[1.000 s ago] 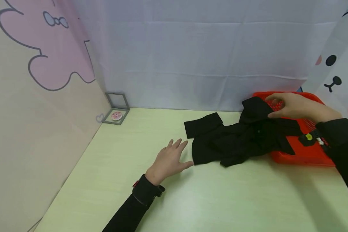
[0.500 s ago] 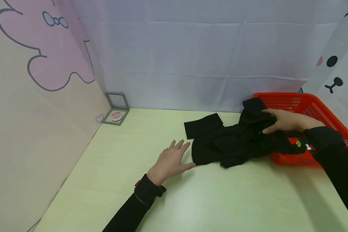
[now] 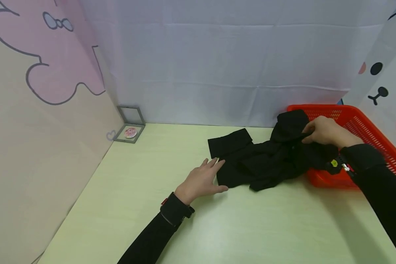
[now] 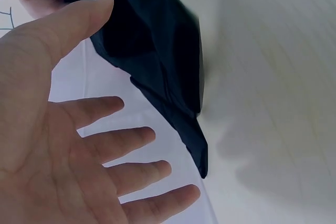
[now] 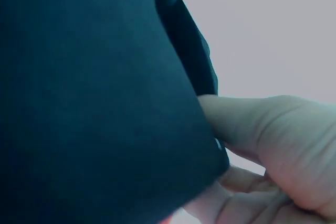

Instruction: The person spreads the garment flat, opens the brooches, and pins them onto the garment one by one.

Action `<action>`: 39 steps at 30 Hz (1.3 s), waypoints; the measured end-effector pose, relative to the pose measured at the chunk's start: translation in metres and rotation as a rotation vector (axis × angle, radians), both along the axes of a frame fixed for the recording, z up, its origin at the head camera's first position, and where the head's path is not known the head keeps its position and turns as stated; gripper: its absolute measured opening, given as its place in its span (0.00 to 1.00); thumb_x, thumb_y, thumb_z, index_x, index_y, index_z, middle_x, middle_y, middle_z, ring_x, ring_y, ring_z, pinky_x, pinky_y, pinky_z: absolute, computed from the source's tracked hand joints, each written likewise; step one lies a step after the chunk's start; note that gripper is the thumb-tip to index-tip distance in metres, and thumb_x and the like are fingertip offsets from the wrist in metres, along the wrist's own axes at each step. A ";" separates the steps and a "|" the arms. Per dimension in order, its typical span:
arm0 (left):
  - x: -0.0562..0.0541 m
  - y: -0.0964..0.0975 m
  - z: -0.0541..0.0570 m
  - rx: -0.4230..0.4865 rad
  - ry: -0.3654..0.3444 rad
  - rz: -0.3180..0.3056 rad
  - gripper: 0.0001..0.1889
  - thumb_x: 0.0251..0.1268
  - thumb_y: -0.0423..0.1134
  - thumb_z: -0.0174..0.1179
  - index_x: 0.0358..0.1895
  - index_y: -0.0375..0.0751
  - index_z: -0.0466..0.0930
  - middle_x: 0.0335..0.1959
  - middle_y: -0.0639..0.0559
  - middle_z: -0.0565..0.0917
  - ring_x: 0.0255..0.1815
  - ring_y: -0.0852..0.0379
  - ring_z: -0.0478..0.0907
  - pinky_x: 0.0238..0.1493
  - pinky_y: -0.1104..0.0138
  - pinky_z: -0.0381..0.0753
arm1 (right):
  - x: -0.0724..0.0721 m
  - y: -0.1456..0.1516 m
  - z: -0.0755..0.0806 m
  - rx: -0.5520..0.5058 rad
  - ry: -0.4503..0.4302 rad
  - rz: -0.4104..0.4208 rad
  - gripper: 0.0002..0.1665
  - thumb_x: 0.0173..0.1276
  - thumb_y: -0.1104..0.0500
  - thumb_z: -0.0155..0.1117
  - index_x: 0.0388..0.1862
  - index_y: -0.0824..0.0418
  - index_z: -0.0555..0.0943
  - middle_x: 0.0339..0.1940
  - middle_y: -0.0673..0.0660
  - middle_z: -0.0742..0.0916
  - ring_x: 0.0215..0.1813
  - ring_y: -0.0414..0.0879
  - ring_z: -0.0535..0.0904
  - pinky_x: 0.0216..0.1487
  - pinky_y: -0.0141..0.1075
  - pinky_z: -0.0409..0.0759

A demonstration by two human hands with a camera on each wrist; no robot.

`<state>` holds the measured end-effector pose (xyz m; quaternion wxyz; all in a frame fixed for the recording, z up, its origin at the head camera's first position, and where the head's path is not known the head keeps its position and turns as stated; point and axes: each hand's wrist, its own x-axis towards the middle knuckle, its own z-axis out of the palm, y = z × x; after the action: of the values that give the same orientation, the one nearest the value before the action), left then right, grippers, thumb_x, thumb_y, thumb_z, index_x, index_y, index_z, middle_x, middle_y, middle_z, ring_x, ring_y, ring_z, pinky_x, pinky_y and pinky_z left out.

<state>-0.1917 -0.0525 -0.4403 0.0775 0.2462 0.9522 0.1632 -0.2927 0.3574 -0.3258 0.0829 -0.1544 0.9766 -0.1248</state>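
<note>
A crumpled black shirt (image 3: 264, 161) lies on the table, its right part over the near left rim of a red basket (image 3: 330, 183). My right hand (image 3: 330, 130) pinches a raised edge of the cloth between thumb and fingers; the right wrist view shows the black fabric (image 5: 100, 93) close up, partly hiding the fingers. My left hand (image 3: 201, 181) is spread with straight fingers beside the shirt's left end. In the left wrist view, the palm and fingers (image 4: 131, 145) hold nothing, and the shirt (image 4: 157, 40) lies beyond the thumb.
At the back left corner stands a small grey-framed open case (image 3: 130, 132) with a round pink item in it. A white cloth (image 3: 191, 66) hangs behind the table. Patterned panels (image 3: 66, 69) flank the left and right sides.
My right hand has come left from above the basket to the shirt and now pinches and lifts its edge. The left hand has shifted slightly right toward the cloth.
</note>
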 end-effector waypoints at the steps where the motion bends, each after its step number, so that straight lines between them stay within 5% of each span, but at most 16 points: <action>1: 0.000 0.000 0.000 -0.003 0.001 -0.005 0.46 0.65 0.63 0.67 0.82 0.51 0.59 0.82 0.43 0.61 0.81 0.34 0.59 0.68 0.46 0.77 | 0.001 -0.001 0.000 -0.006 0.010 -0.008 0.17 0.63 0.62 0.75 0.45 0.74 0.87 0.41 0.73 0.88 0.43 0.64 0.83 0.44 0.58 0.82; 8: -0.004 0.003 0.002 -0.011 0.018 -0.026 0.46 0.65 0.62 0.67 0.82 0.50 0.59 0.82 0.42 0.62 0.81 0.34 0.60 0.66 0.47 0.79 | 0.005 -0.006 0.015 -0.072 0.079 -0.123 0.16 0.67 0.63 0.70 0.48 0.76 0.86 0.43 0.75 0.88 0.47 0.72 0.79 0.52 0.63 0.73; 14: -0.005 0.006 0.001 -0.018 0.009 -0.041 0.46 0.65 0.63 0.67 0.82 0.51 0.59 0.82 0.42 0.61 0.80 0.34 0.60 0.66 0.47 0.79 | 0.013 -0.024 0.036 -0.211 0.235 -0.174 0.16 0.69 0.61 0.69 0.45 0.74 0.88 0.37 0.71 0.89 0.38 0.59 0.78 0.31 0.37 0.70; 19: -0.001 0.006 -0.001 -0.022 -0.009 -0.045 0.46 0.66 0.62 0.67 0.82 0.50 0.59 0.82 0.41 0.61 0.80 0.34 0.61 0.63 0.47 0.81 | 0.028 -0.057 0.050 -0.302 0.294 -0.170 0.14 0.70 0.59 0.67 0.45 0.69 0.90 0.21 0.59 0.83 0.23 0.50 0.70 0.22 0.36 0.64; 23: 0.000 0.007 -0.002 -0.021 -0.017 -0.029 0.44 0.67 0.61 0.66 0.82 0.50 0.60 0.81 0.43 0.62 0.79 0.40 0.64 0.63 0.48 0.81 | 0.043 -0.093 0.053 -0.340 0.281 -0.113 0.12 0.69 0.61 0.66 0.46 0.65 0.91 0.20 0.55 0.80 0.23 0.50 0.69 0.21 0.37 0.65; 27: 0.002 0.009 -0.006 -0.045 -0.009 -0.034 0.41 0.68 0.60 0.65 0.80 0.48 0.64 0.79 0.46 0.68 0.76 0.47 0.71 0.61 0.51 0.83 | 0.060 -0.130 0.042 -0.360 0.217 0.021 0.11 0.68 0.64 0.67 0.46 0.61 0.91 0.30 0.58 0.87 0.29 0.50 0.71 0.27 0.36 0.70; 33: 0.005 0.013 -0.010 -0.032 0.024 -0.067 0.35 0.69 0.59 0.65 0.75 0.50 0.70 0.64 0.48 0.82 0.60 0.50 0.83 0.53 0.55 0.86 | 0.076 -0.180 0.005 -0.353 0.109 0.266 0.10 0.67 0.67 0.69 0.45 0.61 0.91 0.46 0.59 0.91 0.43 0.52 0.83 0.46 0.45 0.83; 39: 0.006 0.008 -0.008 -0.005 -0.049 -0.061 0.36 0.70 0.55 0.66 0.78 0.51 0.65 0.66 0.49 0.81 0.58 0.50 0.84 0.57 0.56 0.84 | 0.086 -0.208 -0.034 -0.304 -0.028 0.299 0.17 0.69 0.65 0.68 0.56 0.65 0.86 0.62 0.67 0.84 0.65 0.63 0.79 0.64 0.54 0.79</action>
<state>-0.1854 -0.0442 -0.4487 0.1062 0.2708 0.9425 0.1644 -0.2067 0.1496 -0.3602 0.0896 -0.3064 0.9116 -0.2591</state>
